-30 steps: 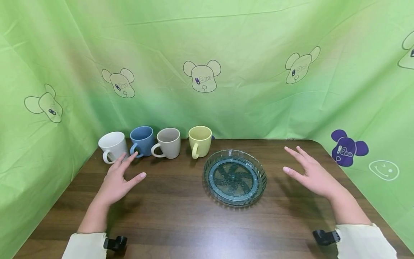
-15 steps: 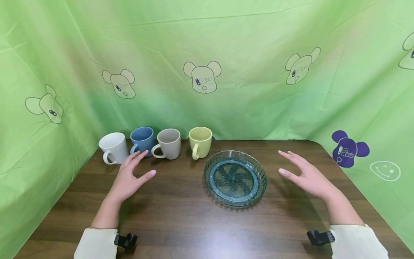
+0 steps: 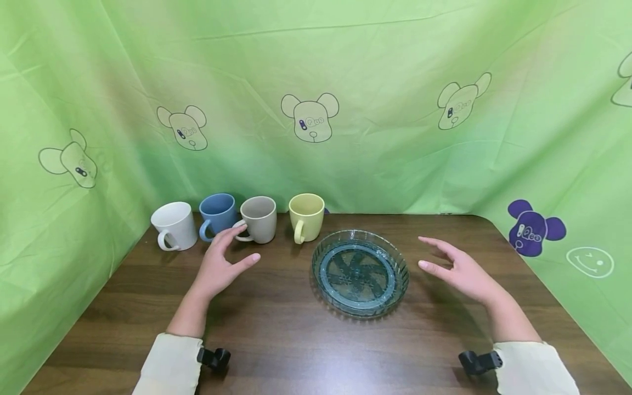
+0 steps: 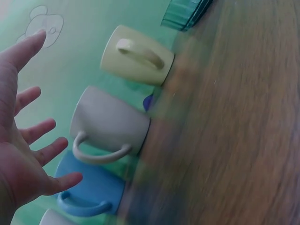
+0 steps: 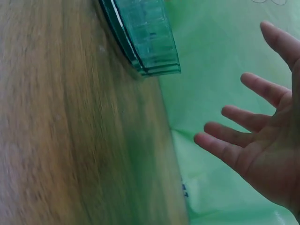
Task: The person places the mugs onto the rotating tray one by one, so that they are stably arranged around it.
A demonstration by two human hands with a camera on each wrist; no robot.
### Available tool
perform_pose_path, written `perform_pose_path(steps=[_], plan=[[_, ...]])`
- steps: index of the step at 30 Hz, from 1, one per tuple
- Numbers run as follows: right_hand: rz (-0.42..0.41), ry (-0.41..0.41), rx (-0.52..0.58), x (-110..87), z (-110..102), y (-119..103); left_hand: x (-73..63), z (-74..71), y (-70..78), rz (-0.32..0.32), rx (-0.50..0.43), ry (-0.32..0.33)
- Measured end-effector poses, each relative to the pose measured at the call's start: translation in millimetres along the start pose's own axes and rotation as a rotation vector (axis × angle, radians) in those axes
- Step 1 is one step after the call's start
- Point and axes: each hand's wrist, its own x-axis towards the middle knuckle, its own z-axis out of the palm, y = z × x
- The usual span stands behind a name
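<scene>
Green see-through dish (image 3: 359,277), probably glass, is lying on the table (image 3: 296,340) between the left hand (image 3: 219,269) and right hand (image 3: 459,269), both hovering and gripping nothing, and it is seeming slippery and breakable, best held at opposite sides.

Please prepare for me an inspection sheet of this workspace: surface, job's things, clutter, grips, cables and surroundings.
Surface: shiny brown wood-grain table.
Job's things: white mug, blue mug, grey mug, yellow mug in a row, left to right; dish to their right, nearer.
Clutter: nothing seen.
Grips: left grip near blue mug and grey mug, right grip right of dish; both hold nothing.
Cables: nothing seen.
Surroundings: green cloth with printed cartoon heads, behind and at both sides.
</scene>
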Motion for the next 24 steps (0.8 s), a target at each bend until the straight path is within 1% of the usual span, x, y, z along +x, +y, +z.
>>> perform_pose_path(steps=[6,10,15,18,21,24], plan=[[-0.027,-0.008,0.072,3.9,6,3,6.9,16.1,3.4,-0.014,-0.058,0.019],[-0.021,-0.034,0.200,6.7,11,8,10.7,25.9,5.8,-0.021,-0.080,0.014],[0.024,-0.075,0.382,9.7,17,13,15.8,35.7,6.4,-0.034,-0.078,-0.003],[0.054,-0.100,0.443,12.0,20,15,20.1,41.1,5.7,-0.056,-0.100,-0.007],[0.089,-0.114,0.478,14.2,22,18,24.7,46.4,6.3,-0.075,-0.138,-0.010],[0.113,-0.127,0.496,17.3,25,23,28.7,53.3,8.2,-0.089,-0.199,0.013]])
